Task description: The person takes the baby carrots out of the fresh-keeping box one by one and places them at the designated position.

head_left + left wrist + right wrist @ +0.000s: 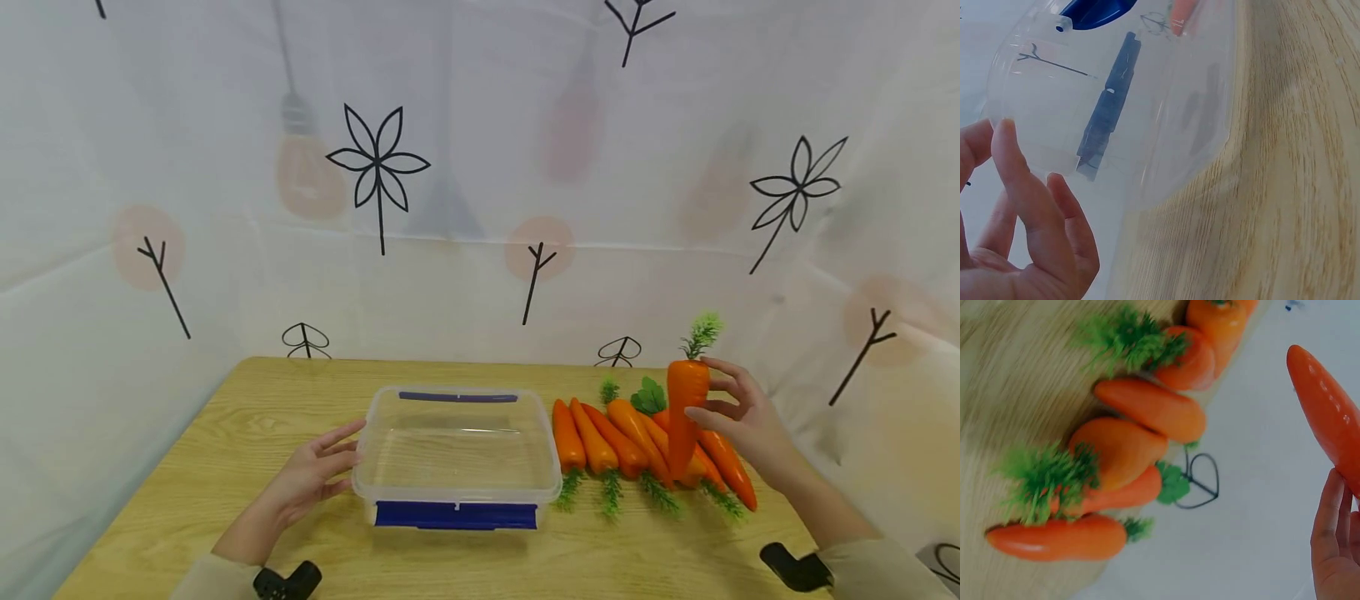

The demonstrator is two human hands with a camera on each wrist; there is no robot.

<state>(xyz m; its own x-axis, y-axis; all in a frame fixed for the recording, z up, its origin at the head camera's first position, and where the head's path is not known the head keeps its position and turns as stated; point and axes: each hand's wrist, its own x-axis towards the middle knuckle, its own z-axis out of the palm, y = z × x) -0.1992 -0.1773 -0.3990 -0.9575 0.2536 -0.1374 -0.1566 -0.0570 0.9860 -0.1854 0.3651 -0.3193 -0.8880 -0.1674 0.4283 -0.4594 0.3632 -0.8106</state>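
Note:
A clear plastic box with blue clip latches stands in the middle of the wooden table. At its left side is my left hand, fingertips right at the rim; the left wrist view shows the fingers slightly bent beside the clear wall. My right hand pinches an orange carrot near its leafy top and holds it upright, tip down, above a row of carrots. In the right wrist view the held carrot appears at the right edge.
The carrots lie side by side just right of the box, several with green tops pointing to the table's front. A white cloth printed with plants hangs behind the wooden table and along its sides.

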